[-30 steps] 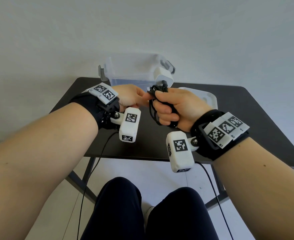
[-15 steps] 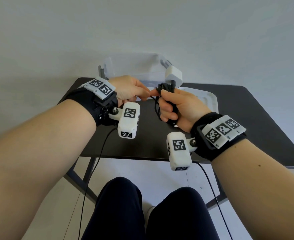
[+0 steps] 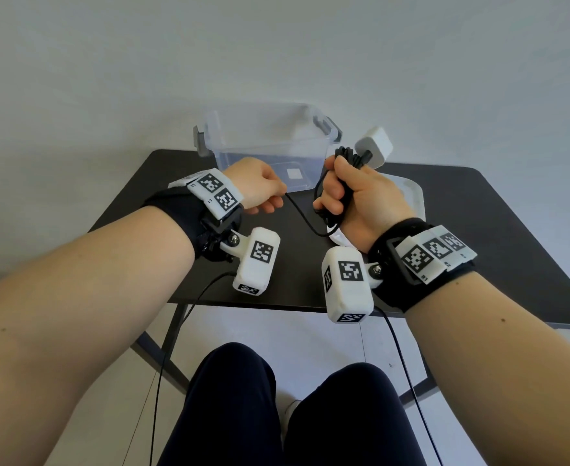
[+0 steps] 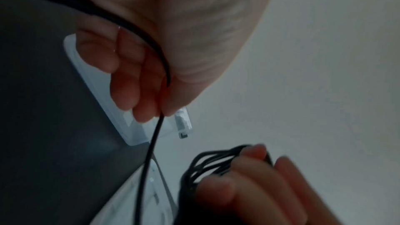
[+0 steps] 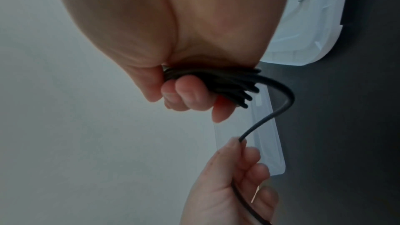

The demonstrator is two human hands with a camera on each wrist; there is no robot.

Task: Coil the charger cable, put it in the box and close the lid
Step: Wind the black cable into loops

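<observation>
Gripping coiled cable (white plug on top): right hand; left hand pinches loose end.

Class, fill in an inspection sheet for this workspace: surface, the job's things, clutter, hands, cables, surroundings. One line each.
Surface: dark table, on metal legs.
Job's things: charger cable mostly coiled, white plug sticking up; clear box open at the back; lid flat on the table, right of the box.
Clutter: nothing seen.
Hands: right hand grips the coil; left hand pinches the loose strand.
Cables: thin black leads hang from both wrist cameras.
Surroundings: plain pale wall, light floor, the person's knees below.
</observation>
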